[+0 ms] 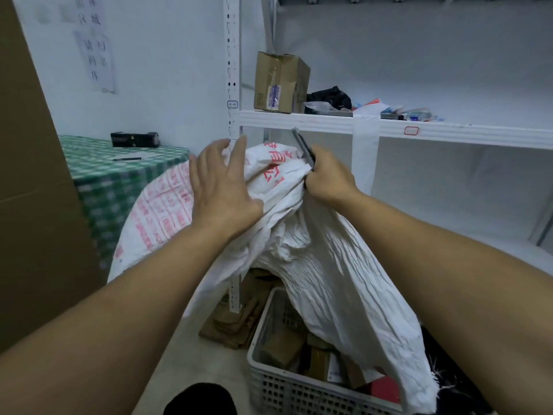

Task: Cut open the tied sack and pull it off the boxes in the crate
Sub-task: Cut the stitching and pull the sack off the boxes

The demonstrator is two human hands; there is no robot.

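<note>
A white woven sack with red print is lifted high above a grey perforated crate. Its open, frayed end hangs down over the crate's right side. Brown cardboard boxes lie uncovered inside the crate. My right hand grips a bunch of the sack's upper part together with a dark-handled cutter, whose blade points up and to the left. My left hand lies flat against the sack's left side, fingers spread, holding nothing.
White metal shelving stands right behind the sack, with a cardboard box and clutter on its shelf. A table with a green checked cloth is at left, beside a tall brown carton. Flattened cardboard lies on the floor.
</note>
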